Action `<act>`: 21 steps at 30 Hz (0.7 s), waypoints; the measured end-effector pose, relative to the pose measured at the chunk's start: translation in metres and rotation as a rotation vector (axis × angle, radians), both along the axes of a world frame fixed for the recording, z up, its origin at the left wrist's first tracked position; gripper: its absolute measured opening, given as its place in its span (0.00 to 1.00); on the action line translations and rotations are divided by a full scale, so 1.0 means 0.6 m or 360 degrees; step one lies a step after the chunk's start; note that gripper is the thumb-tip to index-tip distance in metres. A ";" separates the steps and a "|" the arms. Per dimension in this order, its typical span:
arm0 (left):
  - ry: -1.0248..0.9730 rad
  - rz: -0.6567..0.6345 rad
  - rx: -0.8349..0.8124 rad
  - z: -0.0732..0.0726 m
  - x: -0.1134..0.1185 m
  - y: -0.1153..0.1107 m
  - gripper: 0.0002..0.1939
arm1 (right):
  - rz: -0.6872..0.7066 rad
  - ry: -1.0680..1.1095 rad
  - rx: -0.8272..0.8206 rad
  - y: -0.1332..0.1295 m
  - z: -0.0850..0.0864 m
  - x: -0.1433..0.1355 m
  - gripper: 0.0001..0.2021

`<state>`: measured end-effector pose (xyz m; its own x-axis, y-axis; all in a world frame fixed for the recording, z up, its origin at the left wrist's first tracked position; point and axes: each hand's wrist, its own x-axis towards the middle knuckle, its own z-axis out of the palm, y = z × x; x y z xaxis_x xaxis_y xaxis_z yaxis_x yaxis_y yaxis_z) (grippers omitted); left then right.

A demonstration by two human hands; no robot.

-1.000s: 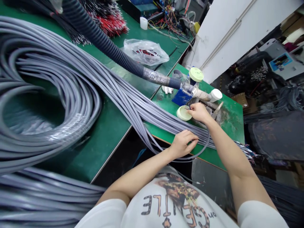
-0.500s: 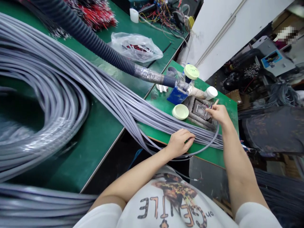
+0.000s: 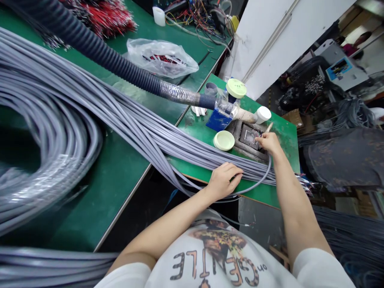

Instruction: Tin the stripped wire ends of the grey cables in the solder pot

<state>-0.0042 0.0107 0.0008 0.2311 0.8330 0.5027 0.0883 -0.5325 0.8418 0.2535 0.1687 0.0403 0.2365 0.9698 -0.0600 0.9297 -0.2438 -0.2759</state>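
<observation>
A long bundle of grey cables [image 3: 186,146] runs across the green table. My left hand [image 3: 225,181] rests on the near edge of the bundle, its fingers curled over the cables. Further right, my right hand [image 3: 268,143] pinches the end of one grey cable [image 3: 264,176], which loops back toward my left hand. That end is over the dark square plate of a small grimy box [image 3: 249,138]; its wires are mostly hidden by my fingers.
A ribbed black hose [image 3: 141,78] ends at a blue box [image 3: 219,120] beside the plate. Around it are an open pale dish [image 3: 224,141], a yellow-lidded jar [image 3: 236,88] and a white jar [image 3: 263,115]. A plastic bag [image 3: 163,58] lies behind, coiled cables [image 3: 75,160] left.
The view has shifted slightly. My right hand has brought the cable end lower over the plate, and the coloured wires show less. My left hand stays on the bundle.
</observation>
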 end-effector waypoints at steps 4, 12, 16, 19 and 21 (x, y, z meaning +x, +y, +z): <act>0.0011 0.0003 0.0008 -0.001 0.000 0.000 0.09 | -0.0024 -0.0005 -0.0019 0.001 -0.002 -0.002 0.19; 0.0004 0.0001 0.0011 -0.003 0.000 0.000 0.09 | -0.0023 0.0098 -0.0020 0.002 0.005 -0.012 0.19; -0.0005 0.0012 0.0017 -0.005 0.001 0.000 0.09 | -0.0008 0.0235 0.0039 -0.030 0.051 -0.031 0.20; -0.0030 0.0003 0.0015 -0.007 0.000 0.000 0.09 | 0.0048 0.0699 0.0107 -0.087 0.100 -0.060 0.17; -0.0064 -0.0015 -0.0009 -0.005 0.000 0.000 0.09 | 0.0107 0.1014 0.0139 -0.135 0.124 -0.085 0.15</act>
